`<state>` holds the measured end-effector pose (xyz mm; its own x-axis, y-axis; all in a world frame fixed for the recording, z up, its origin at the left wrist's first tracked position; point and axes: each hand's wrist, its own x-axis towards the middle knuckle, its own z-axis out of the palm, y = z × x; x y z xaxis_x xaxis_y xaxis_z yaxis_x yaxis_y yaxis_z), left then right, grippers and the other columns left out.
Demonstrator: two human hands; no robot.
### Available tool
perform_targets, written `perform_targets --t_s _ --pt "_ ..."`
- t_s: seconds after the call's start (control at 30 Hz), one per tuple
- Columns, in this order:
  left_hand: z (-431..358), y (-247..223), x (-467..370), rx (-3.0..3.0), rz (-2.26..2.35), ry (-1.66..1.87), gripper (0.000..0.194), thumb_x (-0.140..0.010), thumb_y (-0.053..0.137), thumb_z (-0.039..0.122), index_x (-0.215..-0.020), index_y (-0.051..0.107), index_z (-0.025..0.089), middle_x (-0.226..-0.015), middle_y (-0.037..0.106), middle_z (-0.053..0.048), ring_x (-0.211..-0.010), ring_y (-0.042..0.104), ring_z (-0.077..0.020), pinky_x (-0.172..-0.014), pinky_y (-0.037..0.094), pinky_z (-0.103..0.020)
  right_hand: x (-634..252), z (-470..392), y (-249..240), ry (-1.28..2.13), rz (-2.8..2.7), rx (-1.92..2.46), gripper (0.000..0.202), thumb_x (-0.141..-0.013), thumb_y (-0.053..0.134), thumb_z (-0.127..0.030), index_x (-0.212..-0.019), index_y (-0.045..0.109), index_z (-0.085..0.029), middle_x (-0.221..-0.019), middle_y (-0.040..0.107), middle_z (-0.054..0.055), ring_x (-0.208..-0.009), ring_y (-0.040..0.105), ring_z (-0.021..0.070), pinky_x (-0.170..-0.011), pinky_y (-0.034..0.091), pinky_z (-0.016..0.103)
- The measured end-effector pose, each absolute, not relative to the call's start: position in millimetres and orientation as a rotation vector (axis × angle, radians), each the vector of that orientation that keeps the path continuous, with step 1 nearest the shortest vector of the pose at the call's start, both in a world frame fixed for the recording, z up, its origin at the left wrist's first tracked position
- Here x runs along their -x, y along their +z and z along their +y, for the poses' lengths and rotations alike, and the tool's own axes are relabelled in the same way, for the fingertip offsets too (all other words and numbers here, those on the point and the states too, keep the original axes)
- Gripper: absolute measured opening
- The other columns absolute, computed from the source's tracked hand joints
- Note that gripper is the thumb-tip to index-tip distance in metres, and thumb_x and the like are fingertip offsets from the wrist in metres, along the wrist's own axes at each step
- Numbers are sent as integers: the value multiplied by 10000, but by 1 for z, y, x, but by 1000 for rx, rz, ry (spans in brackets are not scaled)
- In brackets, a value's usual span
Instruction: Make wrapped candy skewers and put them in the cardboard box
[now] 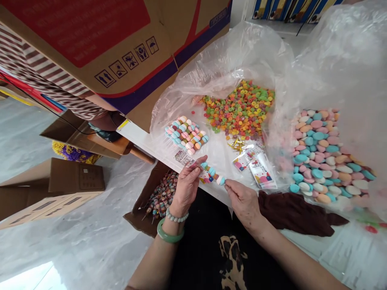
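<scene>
A short stick of stacked candies (pixel 214 174), blue, white, orange and brown, is held between both hands over the table's front edge. My left hand (pixel 188 183) pinches its left end, where a small printed wrapper or card shows. My right hand (pixel 243 201) pinches the blue candy at the right end. Just beyond, a flat cluster of candy rows (pixel 186 135) lies on clear plastic. Printed cards (pixel 261 171) and gold twist ties (pixel 237 143) rest to the right of it.
Small ring candies (pixel 238 110) and larger pastel candies (pixel 323 155) lie in clear plastic bags. A large carton (pixel 121 52) stands at the back left. A floor box (pixel 142 205) holds finished sticks. Brown cloth (pixel 298 211) lies right. A person in striped clothing (pixel 57 76) is behind the carton.
</scene>
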<state>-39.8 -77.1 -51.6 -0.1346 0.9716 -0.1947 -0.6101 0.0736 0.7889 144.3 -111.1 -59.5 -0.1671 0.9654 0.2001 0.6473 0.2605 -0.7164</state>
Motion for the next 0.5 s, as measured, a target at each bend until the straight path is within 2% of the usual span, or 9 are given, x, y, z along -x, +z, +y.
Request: perform_targets --t_s 0.1,0.23,0.37,0.5 --pt "-78 -52 32 -491 939 1475 121 -732 748 192 -847 735 156 -1112 711 -97 -767 613 -122 -757 482 -253 -142 -109 -58 709 -1883 1481 247 -926 465 -216 -914 711 -227 -810 728 24 -707 667 156 -655 463 232" --pt "-79 -56 19 -405 964 1471 191 -726 757 230 -897 718 157 -1005 705 -81 -880 643 -168 -783 485 -264 -136 -106 -58 782 -1885 1547 256 -917 454 -248 -821 691 -230 -668 656 -1 -593 591 138 -585 406 228" --pt "-82 -65 6 -411 1043 1541 208 -759 742 241 -960 706 200 -1022 699 -53 -975 650 -175 -867 488 -277 -126 -105 -59 883 -1811 1619 244 -881 460 -259 -758 669 -233 -600 601 -9 -553 547 144 -570 382 243" --pt "-82 -69 3 -543 1157 1565 177 -772 735 211 -948 723 206 -1048 706 -49 -1027 644 -168 -945 458 -261 -122 -102 -60 1132 -1631 1616 204 -822 487 -258 -687 639 -240 -521 529 -34 -518 503 140 -553 376 245"
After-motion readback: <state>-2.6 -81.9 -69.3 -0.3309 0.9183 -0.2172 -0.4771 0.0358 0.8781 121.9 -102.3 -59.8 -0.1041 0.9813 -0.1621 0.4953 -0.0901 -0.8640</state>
